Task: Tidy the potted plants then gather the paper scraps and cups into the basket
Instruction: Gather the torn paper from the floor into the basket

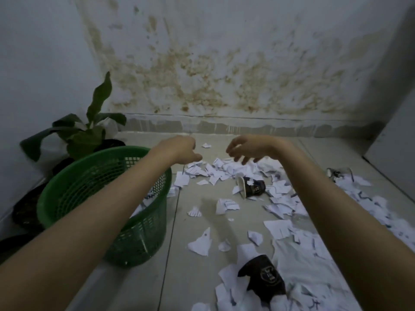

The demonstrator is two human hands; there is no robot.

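Hands are reaching over the paper scraps [226,168]: our left hand [184,150] is curling its grip nearly closed, holding nothing we can see; our right hand [246,149] is spreading its grip wide, empty.

The basket [105,205] is standing on the floor [193,277] at the left, with a few paper scraps lying inside it. Behind it and further left, the potted plant [83,133] is sitting in the corner against the wall [224,63]. Paper scraps [226,168] are lying across the floor to the right of the basket, running from the far middle down to the near right. One cup [251,186] is lying on its side among the far scraps. A second cup [265,278] is lying nearer, partly buried in the near heap. A third cup [336,172] is lying far right.
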